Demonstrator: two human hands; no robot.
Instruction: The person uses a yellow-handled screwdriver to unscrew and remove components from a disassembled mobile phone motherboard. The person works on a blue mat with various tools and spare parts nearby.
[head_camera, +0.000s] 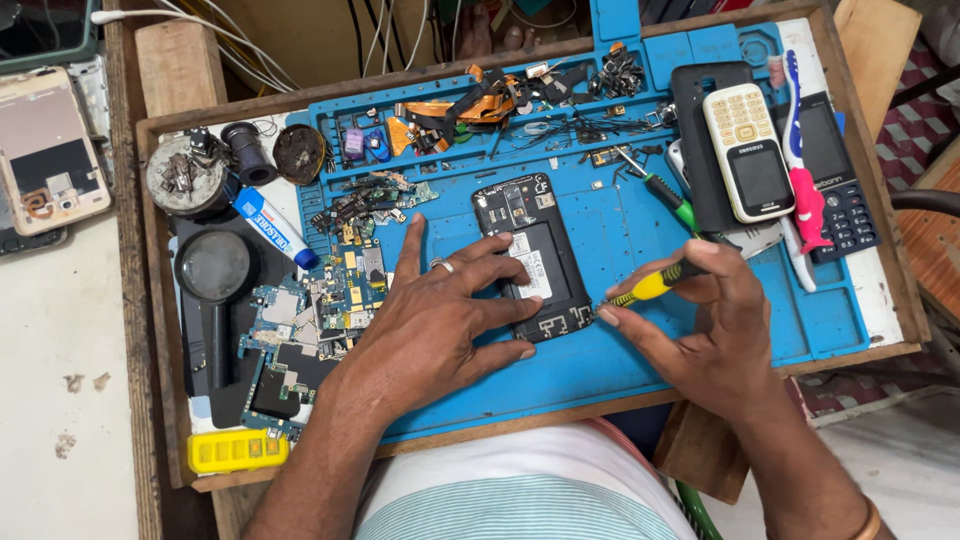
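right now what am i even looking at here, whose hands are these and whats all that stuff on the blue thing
This is one picture from a camera worn on a person's head, looking down at their own two bare hands. The left hand presses flat on an opened black phone with its back cover off. The right hand holds a yellow-handled screwdriver, tip at the phone's lower corner. Both rest on a blue work mat in a wooden tray. Around them lie circuit boards, a magnifying glass, a white keypad phone and a second, green-handled screwdriver.
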